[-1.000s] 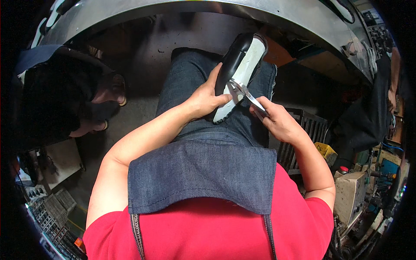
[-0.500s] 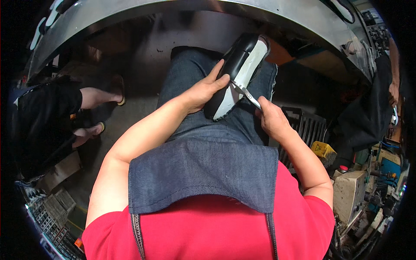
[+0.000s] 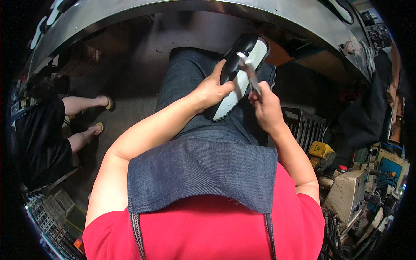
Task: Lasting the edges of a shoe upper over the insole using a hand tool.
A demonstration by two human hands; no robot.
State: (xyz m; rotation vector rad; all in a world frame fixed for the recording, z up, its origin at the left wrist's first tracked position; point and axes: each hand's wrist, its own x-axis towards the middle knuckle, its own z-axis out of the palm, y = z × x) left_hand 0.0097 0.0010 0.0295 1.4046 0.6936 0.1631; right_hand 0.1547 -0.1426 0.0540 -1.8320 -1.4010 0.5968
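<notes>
A black shoe upper (image 3: 239, 45) lies on my lap, its pale underside (image 3: 232, 96) facing up and to the right. My left hand (image 3: 212, 91) grips it from the left, with the thumb over the near part of the underside and fingers along the black side. My right hand (image 3: 267, 108) is closed around the handle of silver metal pincers (image 3: 248, 69), blurred by motion. Their head is raised over the middle of the shoe. Whether the metal touches the shoe, I cannot tell. My lap is covered by a dark denim apron (image 3: 199, 173).
A metal bench (image 3: 173, 5) curves across the far side. Another person's bare legs (image 3: 82, 105) are at the left. To the right are a dark slatted crate (image 3: 310, 125), a yellow box (image 3: 321, 151) and a beige machine housing (image 3: 346, 193). Grey crates (image 3: 56, 208) stand at lower left.
My right hand has lifted the pincers off the shoe's near part, and their head has swung farther away from me. The other person's legs have shifted left. My left hand still holds the shoe.
</notes>
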